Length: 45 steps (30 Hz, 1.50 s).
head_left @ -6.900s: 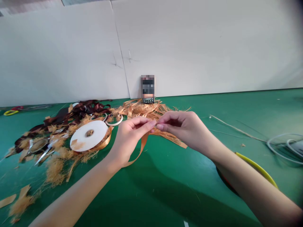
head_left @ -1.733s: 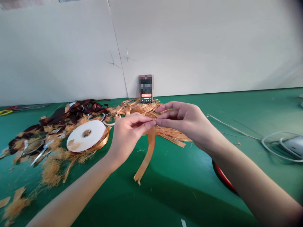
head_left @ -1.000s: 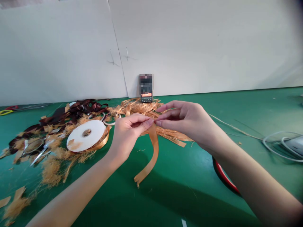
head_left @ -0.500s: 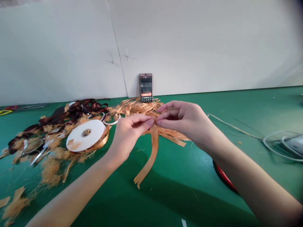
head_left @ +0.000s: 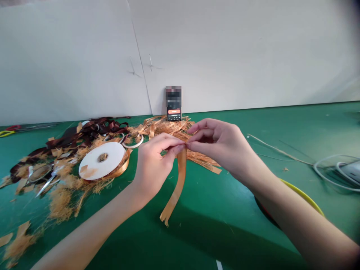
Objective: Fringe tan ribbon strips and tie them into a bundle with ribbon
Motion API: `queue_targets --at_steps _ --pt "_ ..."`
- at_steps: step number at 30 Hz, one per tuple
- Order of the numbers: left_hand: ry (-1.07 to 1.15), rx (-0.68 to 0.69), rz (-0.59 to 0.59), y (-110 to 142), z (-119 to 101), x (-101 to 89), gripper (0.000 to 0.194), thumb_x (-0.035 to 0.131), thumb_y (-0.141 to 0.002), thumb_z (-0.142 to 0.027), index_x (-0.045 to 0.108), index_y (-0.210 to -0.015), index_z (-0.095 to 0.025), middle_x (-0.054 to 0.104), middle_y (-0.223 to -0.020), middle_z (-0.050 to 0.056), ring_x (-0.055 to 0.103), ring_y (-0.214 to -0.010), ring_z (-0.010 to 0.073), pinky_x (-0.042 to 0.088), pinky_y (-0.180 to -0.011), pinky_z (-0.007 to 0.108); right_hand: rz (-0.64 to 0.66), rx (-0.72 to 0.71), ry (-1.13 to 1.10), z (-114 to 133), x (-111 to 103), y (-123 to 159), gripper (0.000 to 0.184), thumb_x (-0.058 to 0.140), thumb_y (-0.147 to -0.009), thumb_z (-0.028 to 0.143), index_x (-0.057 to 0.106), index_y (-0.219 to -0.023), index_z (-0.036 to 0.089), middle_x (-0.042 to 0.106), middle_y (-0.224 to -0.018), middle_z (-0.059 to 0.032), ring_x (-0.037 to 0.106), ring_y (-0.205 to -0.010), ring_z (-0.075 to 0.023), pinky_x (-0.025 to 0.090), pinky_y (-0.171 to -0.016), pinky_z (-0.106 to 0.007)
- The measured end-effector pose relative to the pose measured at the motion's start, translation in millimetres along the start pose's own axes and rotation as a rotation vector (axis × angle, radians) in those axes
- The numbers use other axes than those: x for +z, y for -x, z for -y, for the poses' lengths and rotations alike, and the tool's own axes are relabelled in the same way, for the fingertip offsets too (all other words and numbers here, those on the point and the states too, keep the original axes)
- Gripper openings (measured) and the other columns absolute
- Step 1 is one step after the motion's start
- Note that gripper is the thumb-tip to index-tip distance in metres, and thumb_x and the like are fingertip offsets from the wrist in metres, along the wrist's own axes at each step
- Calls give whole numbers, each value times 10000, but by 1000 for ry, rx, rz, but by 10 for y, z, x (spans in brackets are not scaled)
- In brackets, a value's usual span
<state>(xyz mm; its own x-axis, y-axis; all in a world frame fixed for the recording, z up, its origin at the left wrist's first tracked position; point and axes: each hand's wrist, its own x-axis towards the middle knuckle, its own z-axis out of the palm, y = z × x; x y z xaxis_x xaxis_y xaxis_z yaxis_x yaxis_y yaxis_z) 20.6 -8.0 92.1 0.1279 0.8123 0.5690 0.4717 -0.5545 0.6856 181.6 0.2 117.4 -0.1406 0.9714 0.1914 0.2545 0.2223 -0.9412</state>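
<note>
A tan-gold ribbon (head_left: 177,187) hangs from between my fingertips, its frayed lower end curving toward the left. My left hand (head_left: 157,161) pinches its top between thumb and fingers. From the other side, my right hand (head_left: 216,139) pinches the same end, thumb and forefinger meeting the left fingertips. Its other fingers are loosely curled. The ribbon's very end is hidden in the pinch. Behind both hands lies a pile of cut tan ribbon strips (head_left: 165,128).
A white ribbon spool (head_left: 97,159) lies left among frayed threads, near scissors (head_left: 46,185) and dark brown ribbon (head_left: 70,139). A phone (head_left: 173,103) leans on the wall. A yellow-rimmed round object (head_left: 305,195) is partly under my right forearm; a cable (head_left: 317,165) lies right.
My left hand has turned slightly, its fingers reaching further over the ribbon's top toward the right fingertips. The yellow rim now shows beyond my right forearm.
</note>
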Motion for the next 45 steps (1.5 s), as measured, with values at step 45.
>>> queue_targets --at_steps 45 --pt "39 14 7 14 -17 11 90 632 -807 -105 697 -764 -151 712 -787 27 643 -740 126 501 -678 217 -72 131 -57 97 -5 7 343 684 -609 72 409 -738 233 665 -673 18 633 -632 -126 510 -590 -259"
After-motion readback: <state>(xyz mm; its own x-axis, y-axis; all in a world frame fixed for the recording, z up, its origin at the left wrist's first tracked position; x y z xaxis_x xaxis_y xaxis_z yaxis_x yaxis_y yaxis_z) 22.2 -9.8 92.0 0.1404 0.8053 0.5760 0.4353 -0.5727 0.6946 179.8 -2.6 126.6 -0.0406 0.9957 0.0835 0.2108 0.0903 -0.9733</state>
